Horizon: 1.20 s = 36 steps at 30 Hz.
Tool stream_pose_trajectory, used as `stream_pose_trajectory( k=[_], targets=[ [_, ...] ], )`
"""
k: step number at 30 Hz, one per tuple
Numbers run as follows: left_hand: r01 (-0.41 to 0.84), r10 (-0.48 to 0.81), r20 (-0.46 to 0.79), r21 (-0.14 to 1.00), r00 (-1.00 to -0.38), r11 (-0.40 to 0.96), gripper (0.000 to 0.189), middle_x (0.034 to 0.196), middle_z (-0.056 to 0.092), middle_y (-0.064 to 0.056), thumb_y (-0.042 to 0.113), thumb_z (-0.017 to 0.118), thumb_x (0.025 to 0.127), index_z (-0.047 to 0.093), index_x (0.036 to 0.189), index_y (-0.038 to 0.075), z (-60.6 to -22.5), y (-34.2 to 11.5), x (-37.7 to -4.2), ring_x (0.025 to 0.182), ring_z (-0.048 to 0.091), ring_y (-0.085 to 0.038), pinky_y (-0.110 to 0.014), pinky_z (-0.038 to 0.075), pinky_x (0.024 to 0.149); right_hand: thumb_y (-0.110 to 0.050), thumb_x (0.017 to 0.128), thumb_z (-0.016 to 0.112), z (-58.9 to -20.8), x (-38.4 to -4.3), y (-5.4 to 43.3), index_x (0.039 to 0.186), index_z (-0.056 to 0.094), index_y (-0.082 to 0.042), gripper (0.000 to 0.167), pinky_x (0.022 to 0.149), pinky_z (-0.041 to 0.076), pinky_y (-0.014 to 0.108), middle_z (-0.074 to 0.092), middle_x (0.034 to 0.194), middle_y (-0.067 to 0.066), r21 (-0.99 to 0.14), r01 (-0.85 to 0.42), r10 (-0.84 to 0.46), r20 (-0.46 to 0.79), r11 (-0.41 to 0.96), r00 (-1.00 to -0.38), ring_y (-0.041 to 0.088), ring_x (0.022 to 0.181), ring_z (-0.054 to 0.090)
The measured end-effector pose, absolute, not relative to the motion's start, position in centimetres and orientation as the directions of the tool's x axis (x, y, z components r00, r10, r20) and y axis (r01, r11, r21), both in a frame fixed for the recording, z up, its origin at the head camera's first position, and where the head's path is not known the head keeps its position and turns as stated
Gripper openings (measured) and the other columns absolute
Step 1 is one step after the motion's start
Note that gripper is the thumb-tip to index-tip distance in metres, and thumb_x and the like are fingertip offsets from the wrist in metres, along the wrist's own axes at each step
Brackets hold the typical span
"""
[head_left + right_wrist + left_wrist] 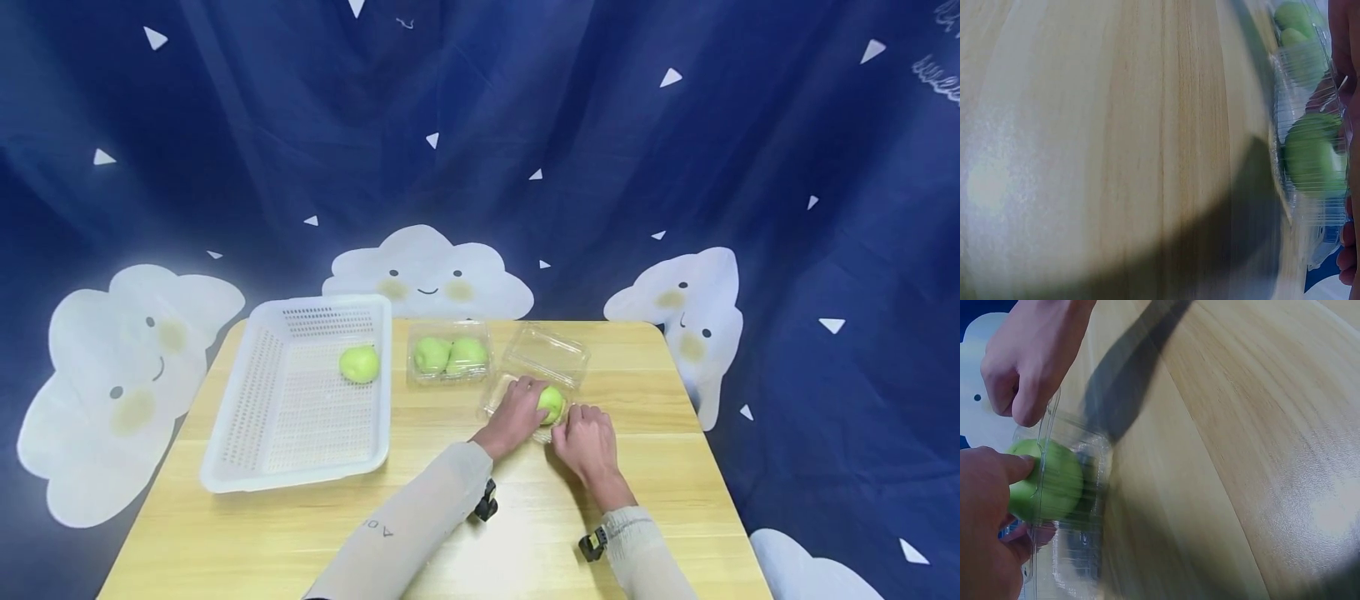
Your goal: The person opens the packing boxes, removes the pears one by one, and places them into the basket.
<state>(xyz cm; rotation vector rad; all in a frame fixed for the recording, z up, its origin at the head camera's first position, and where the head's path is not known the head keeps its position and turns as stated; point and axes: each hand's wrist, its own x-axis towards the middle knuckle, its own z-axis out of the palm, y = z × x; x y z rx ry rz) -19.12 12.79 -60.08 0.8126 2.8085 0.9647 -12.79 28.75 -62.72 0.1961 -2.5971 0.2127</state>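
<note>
My left hand [519,408] holds a green apple [551,404] inside an open clear plastic clamshell box [495,392]. In the left wrist view, the thumb lies on the upper side of the apple [1060,481] and other fingers show below it. My right hand [588,442] pinches the near right rim of the same box, its fingers curled there. The box's lid [547,354] is folded back toward the far table edge. Through the ribbed plastic wall, the right wrist view shows the apple [1313,153] from the side.
A white perforated basket [300,483] stands on the left of the wooden table [480,550], with one green apple [359,364] in it. Left of the open box is a second clear clamshell box [448,377] holding two green apples [432,356]. A blue curtain [480,108] hangs behind.
</note>
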Motion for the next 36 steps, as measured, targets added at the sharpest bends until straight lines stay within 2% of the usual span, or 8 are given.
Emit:
stream_pose_trajectory(
  k=[5, 12, 15, 21, 26, 36],
  targets=[
    [0.482, 0.522, 0.107, 0.572, -0.846, 0.664, 0.054, 0.137, 0.061, -0.015, 0.020, 0.074, 0.095, 0.057, 0.145, 0.009, -60.1, 12.7, -19.2, 0.116, 0.063, -0.030, -0.037, 0.061, 0.098, -0.015, 0.077, 0.069, -62.7, -12.8, 28.8, 0.066, 0.049, -0.008, 0.024, 0.057, 0.046, 0.043, 0.049, 0.061, 0.008, -0.120, -0.186, -0.098, 0.522, 0.975, -0.847, 0.029, 0.058, 0.048],
    [0.481, 0.549, 0.096, 0.622, -0.830, 0.618, 0.051, 0.134, 0.061, -0.013, 0.017, 0.072, 0.096, 0.056, 0.144, 0.007, -59.9, 12.6, -19.5, 0.101, 0.069, -0.025, -0.027, 0.062, 0.083, -0.017, 0.080, 0.067, -63.0, -12.8, 28.9, 0.068, 0.050, -0.007, 0.023, 0.058, 0.048, 0.044, 0.052, 0.062, 0.010, -0.121, -0.171, -0.088, 0.501, 0.978, -0.861, 0.030, 0.061, 0.051],
    [0.471, 0.561, 0.080, 0.648, -0.824, 0.599, 0.051, 0.139, 0.062, -0.010, 0.016, 0.069, 0.097, 0.055, 0.145, 0.007, -60.0, 12.6, -19.5, 0.107, 0.069, -0.022, -0.025, 0.061, 0.088, -0.018, 0.080, 0.066, -63.0, -12.9, 28.9, 0.068, 0.050, -0.007, 0.023, 0.058, 0.048, 0.043, 0.052, 0.062, 0.010, -0.116, -0.166, -0.087, 0.499, 0.979, -0.862, 0.030, 0.061, 0.051],
    [0.461, 0.574, 0.073, 0.682, -0.815, 0.567, 0.052, 0.147, 0.060, -0.010, 0.013, 0.068, 0.098, 0.053, 0.147, 0.006, -59.9, 12.4, -19.5, 0.121, 0.066, -0.025, -0.032, 0.059, 0.102, -0.017, 0.080, 0.067, -62.8, -12.7, 28.9, 0.068, 0.050, -0.007, 0.023, 0.058, 0.048, 0.044, 0.051, 0.063, 0.009, -0.126, -0.165, -0.084, 0.484, 0.978, -0.871, 0.030, 0.061, 0.050],
    [0.479, 0.577, 0.101, 0.680, -0.811, 0.555, 0.051, 0.146, 0.059, -0.009, 0.011, 0.067, 0.098, 0.053, 0.146, 0.005, -59.6, 12.0, -19.4, 0.125, 0.065, -0.025, -0.034, 0.057, 0.108, -0.017, 0.080, 0.069, -62.5, -12.6, 28.7, 0.070, 0.051, -0.006, 0.023, 0.061, 0.048, 0.043, 0.052, 0.065, 0.009, -0.139, -0.152, -0.071, 0.465, 0.979, -0.883, 0.029, 0.063, 0.049],
    [0.493, 0.579, 0.125, 0.682, -0.806, 0.540, 0.052, 0.146, 0.059, -0.009, 0.009, 0.067, 0.097, 0.052, 0.147, 0.006, -58.9, 11.1, -19.6, 0.127, 0.064, -0.027, -0.035, 0.056, 0.110, -0.016, 0.079, 0.069, -62.7, -12.6, 28.8, 0.069, 0.051, -0.006, 0.023, 0.059, 0.047, 0.042, 0.050, 0.063, 0.009, -0.138, -0.167, -0.082, 0.480, 0.976, -0.874, 0.027, 0.061, 0.047]
  ],
)
